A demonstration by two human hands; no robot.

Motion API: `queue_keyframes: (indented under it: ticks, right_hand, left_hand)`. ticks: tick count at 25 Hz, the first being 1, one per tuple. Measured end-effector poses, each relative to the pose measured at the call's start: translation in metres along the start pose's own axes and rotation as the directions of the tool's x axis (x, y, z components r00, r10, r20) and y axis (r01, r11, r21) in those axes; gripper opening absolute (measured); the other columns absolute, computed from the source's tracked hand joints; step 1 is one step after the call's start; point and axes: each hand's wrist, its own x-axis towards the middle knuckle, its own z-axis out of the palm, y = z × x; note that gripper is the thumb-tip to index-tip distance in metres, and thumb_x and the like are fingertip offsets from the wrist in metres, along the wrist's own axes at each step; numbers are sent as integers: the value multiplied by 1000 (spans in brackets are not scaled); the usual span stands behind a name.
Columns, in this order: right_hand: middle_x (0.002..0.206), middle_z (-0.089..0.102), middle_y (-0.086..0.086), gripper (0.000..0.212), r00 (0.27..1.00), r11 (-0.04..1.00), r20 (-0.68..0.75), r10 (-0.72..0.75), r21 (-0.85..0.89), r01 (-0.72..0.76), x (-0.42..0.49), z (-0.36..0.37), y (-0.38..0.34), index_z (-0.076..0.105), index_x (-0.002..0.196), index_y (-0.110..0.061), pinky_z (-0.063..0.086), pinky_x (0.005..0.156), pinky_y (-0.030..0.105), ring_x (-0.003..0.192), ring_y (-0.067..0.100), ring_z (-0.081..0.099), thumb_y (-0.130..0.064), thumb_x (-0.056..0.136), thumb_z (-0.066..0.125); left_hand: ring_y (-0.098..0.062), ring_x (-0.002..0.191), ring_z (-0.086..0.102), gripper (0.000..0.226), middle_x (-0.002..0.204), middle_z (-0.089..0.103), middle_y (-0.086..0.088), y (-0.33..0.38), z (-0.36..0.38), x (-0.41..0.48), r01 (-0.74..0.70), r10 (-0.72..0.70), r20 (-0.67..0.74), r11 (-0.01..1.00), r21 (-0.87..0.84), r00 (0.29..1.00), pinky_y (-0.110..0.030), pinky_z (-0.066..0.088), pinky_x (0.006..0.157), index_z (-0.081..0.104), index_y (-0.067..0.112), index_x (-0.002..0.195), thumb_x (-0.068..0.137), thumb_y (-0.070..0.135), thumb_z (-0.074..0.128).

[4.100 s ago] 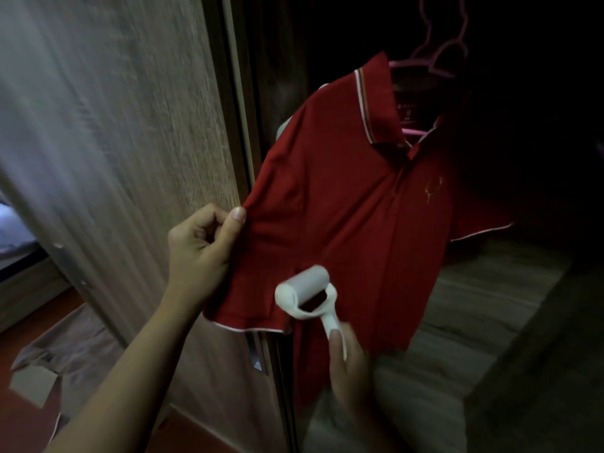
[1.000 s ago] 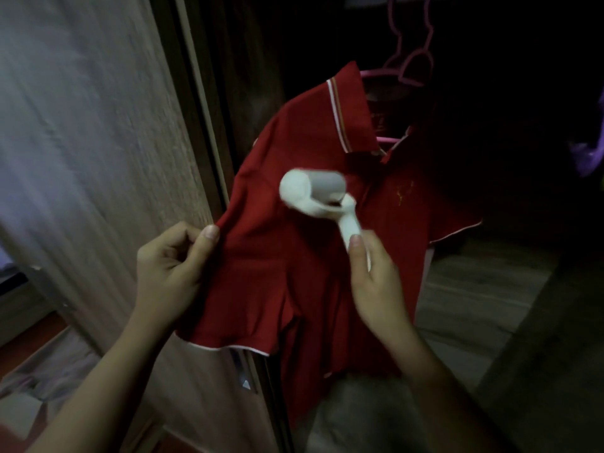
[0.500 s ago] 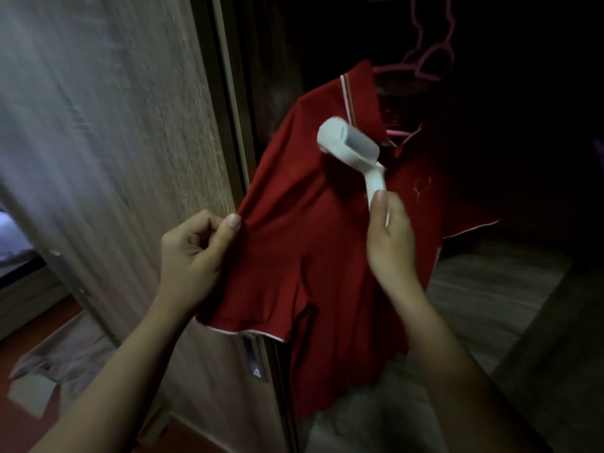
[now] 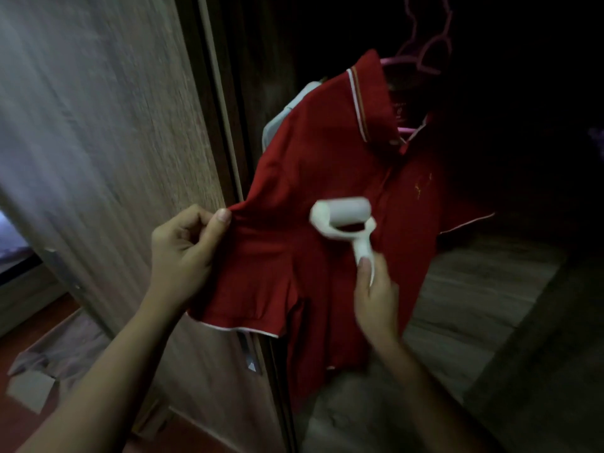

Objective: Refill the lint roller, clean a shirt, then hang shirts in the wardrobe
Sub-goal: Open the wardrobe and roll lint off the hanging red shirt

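Your right hand (image 4: 374, 291) is wrapped around the lint roller (image 4: 341, 217) handle, and the roll has dropped from up by the collar half a second ago to mid-chest on the red polo shirt (image 4: 327, 165), so you're mid downstroke; cleaning's underway, hanging's still ahead. Left hand (image 4: 183, 250) pinches the sleeve just beyond its thumb, keeping the fabric taut. Roller's blurry, so real contact is hard to call. Further back, the pink hanger (image 4: 425, 53) fades into the dark wardrobe.

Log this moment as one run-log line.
phase: cleaning shirt | left hand: pinching red polo shirt sleeve | right hand: lint roller on chest | shirt on pink hanger
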Motion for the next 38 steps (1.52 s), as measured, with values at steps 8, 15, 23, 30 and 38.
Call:
queue_keyframes:
  ticks: [8, 15, 23, 30, 38]
  right_hand:
    - [58, 63, 15, 55, 987, 987, 151, 46, -160, -22, -45, 26, 82, 58, 102, -5, 31, 41, 26, 50, 34, 62, -49, 89, 28]
    - [60, 66, 16, 48, 942, 891, 183, 281, -415, -185, -107, 2, 127, 64, 93, -5, 44, 50, 31, 53, 35, 64, -45, 90, 38]
    - [73, 65, 10, 35, 946, 876, -27, 323, -369, -310, -98, -100, 112, 55, 94, -15, 51, 64, 39, 68, 32, 63, -42, 94, 33]
    - [75, 66, 21, 30, 906, 757, -260, 334, -499, -422, -194, -211, 61, 54, 107, -7, 36, 57, 32, 69, 42, 62, -31, 96, 40]
    - [87, 68, 19, 33, 662, 447, -567, 491, -489, -749, -413, -325, 3, 48, 111, -13, 47, 66, 43, 82, 43, 63, -38, 96, 32]
  left_hand:
    - [-10, 54, 42, 43, 60, 52, -30, 9, 2, -5, 43, -42, -26, 999, 30, 999, -26, 36, 48, 54, -1, 65, 87, 37, 54]
    - [-2, 51, 46, 20, 53, 49, 4, 23, 36, -73, 19, -25, 25, 979, 201, 999, -9, 32, 49, 57, 18, 72, 81, 35, 63]
    - [-9, 56, 51, 18, 59, 57, 0, 45, 99, -139, -363, 330, 212, 921, 141, 920, -18, 42, 50, 47, 19, 82, 85, 31, 59]
    - [-24, 59, 62, 25, 66, 62, -7, 67, 132, -206, -407, 350, 606, 912, -46, 715, -35, 48, 52, 58, 8, 79, 88, 29, 47]
    - [-37, 106, 63, 48, 117, 64, -24, 159, 162, -368, -408, 497, 813, 839, -360, 304, -46, 54, 80, 61, -5, 115, 86, 25, 39]
